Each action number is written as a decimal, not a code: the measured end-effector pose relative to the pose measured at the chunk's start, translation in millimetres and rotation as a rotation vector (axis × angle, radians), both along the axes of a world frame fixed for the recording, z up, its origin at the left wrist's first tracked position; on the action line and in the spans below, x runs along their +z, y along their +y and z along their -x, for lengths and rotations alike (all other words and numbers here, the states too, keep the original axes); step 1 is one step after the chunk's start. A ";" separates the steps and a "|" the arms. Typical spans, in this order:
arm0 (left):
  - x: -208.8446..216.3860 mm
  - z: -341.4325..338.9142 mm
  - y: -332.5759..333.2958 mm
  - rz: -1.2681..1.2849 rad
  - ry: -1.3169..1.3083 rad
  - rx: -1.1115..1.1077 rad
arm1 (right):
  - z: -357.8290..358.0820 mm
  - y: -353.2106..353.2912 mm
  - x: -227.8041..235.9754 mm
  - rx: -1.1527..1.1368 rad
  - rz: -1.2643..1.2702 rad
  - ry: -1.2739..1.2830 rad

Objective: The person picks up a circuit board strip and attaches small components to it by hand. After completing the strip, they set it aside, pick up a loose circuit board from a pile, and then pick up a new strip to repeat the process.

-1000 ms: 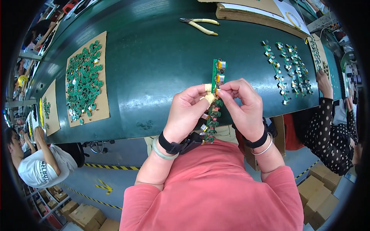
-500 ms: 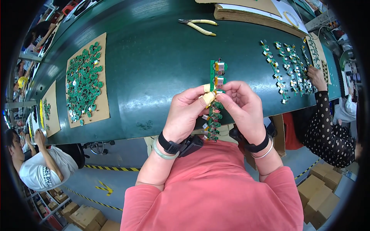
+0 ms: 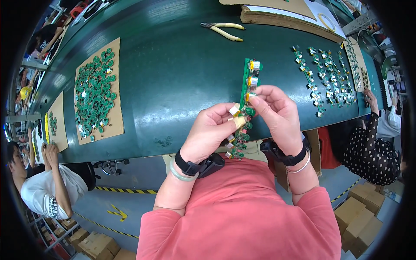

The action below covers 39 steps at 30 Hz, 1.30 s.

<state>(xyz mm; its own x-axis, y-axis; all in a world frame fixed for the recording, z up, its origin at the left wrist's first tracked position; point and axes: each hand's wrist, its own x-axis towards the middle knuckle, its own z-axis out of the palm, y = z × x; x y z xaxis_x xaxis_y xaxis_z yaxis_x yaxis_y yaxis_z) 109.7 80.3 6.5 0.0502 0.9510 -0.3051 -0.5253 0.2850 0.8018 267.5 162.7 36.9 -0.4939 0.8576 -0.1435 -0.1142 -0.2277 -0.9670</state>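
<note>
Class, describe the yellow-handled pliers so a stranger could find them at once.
Start from the long dark green table. Toward its far edge, just left of the cardboard-backed pad, lie the pliers. They are the only hand tool there, lying alone on bare tabletop, yellow handles splayed, unlike the small green circuit boards.

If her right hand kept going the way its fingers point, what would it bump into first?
The right hand points left, so it would likely meet the left hand first, just past the green strip both hands hold. Depth is hard to judge.

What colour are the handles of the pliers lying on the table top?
Pale yellow handles on the metal pliers, clearest in the head view.
</note>
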 end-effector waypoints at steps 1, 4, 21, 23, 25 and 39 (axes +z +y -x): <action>-2.4 1.1 1.3 0.022 0.010 0.035 | 0.2 -1.0 -1.3 0.003 0.001 0.000; -4.9 2.4 3.9 0.040 0.011 0.112 | -2.1 -7.0 -9.7 -0.065 -0.489 -0.187; 3.9 2.9 5.0 0.049 -0.117 0.059 | -14.3 11.2 -26.7 0.161 0.410 0.219; 3.6 2.5 5.2 0.066 -0.158 0.039 | -9.9 9.7 -30.7 0.141 0.376 0.206; 1.1 1.7 5.5 0.073 -0.195 0.036 | -8.3 8.8 -29.1 0.131 0.356 0.200; 7.5 -22.9 0.2 -0.111 0.491 0.193 | -1.6 -11.4 8.5 0.040 -0.985 -0.457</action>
<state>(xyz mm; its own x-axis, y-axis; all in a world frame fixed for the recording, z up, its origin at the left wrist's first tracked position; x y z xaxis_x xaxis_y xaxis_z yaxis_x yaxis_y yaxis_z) 132.6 80.5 14.0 -0.2521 0.9566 -0.1460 -0.1153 0.1201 0.9860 269.1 151.3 45.4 -0.5989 0.6810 0.4214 0.2931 0.6761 -0.6760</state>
